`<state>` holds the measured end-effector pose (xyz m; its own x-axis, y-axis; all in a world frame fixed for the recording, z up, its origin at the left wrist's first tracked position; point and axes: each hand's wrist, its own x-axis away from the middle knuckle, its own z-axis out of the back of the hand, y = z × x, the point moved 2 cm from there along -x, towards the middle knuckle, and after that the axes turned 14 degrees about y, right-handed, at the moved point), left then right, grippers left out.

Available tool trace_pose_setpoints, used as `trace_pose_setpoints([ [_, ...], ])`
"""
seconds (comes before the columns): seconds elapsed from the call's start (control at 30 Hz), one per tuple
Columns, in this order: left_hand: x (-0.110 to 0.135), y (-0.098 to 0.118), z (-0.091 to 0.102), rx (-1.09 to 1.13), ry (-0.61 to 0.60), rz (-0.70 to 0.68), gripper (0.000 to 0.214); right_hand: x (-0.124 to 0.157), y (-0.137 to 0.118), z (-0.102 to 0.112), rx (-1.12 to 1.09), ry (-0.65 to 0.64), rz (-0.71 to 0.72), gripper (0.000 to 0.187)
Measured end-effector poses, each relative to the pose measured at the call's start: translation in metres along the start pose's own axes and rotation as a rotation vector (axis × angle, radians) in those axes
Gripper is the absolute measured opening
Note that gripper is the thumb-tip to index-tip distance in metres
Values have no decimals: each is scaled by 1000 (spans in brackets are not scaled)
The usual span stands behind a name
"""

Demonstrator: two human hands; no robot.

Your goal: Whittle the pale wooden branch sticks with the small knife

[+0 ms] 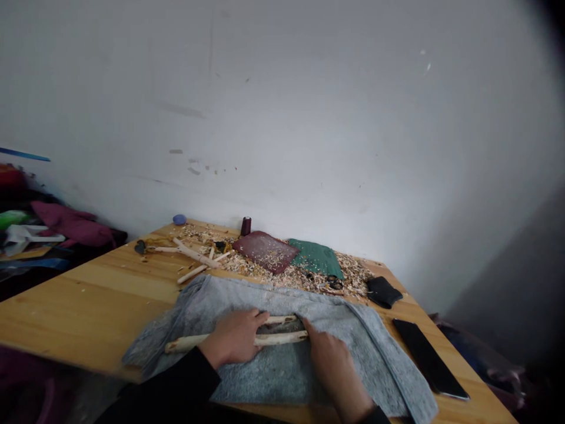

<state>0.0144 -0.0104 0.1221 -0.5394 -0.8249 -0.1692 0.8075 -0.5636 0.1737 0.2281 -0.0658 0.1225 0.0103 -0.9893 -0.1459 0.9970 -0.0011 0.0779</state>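
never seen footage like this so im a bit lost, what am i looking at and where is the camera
There's no machine here. This one picture comes from a camera worn on a person's head, looking forward and down at their own two bare hands. The left hand closes over a pale wooden stick, and the right hand lies beside the stick's far end. The stick rests on a folded grey cloth, which lies on a light wooden table. Farther along the table are loose wood shavings, a dark red pad, a green mat, and more pale sticks. To the right lie a black pouch and a flat black slab.
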Motion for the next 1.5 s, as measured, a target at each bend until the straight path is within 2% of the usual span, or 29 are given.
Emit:
trace_pose_setpoints([
  [0.2, 11, 10, 4, 0, 8, -14, 71, -11, 5, -8, -36, 18, 33, 66],
  [0.3, 16, 12, 2, -19, 27, 31, 75, -10, 15, -15, -95, 6, 9, 68],
  [0.47, 17, 10, -4, -18, 44, 89, 76, 3, 32, -24, -235, -48, -90, 60],
  [0.63, 17, 10, -4, -23, 32, 103, 73, 18, 34, -22, -366, -36, -94, 59],
  [0.93, 16, 9, -2, 1, 33, 110, 71, 18, 23, -16, -201, -66, -110, 61],
  [1.17, 15, 6, -6, 12, 51, 96, 73, 19, 23, -20, -224, -56, -118, 59],
  [1.5, 15, 7, -3, 23, 33, 94, 71, 20, 17, -11, -136, -89, -95, 67],
])
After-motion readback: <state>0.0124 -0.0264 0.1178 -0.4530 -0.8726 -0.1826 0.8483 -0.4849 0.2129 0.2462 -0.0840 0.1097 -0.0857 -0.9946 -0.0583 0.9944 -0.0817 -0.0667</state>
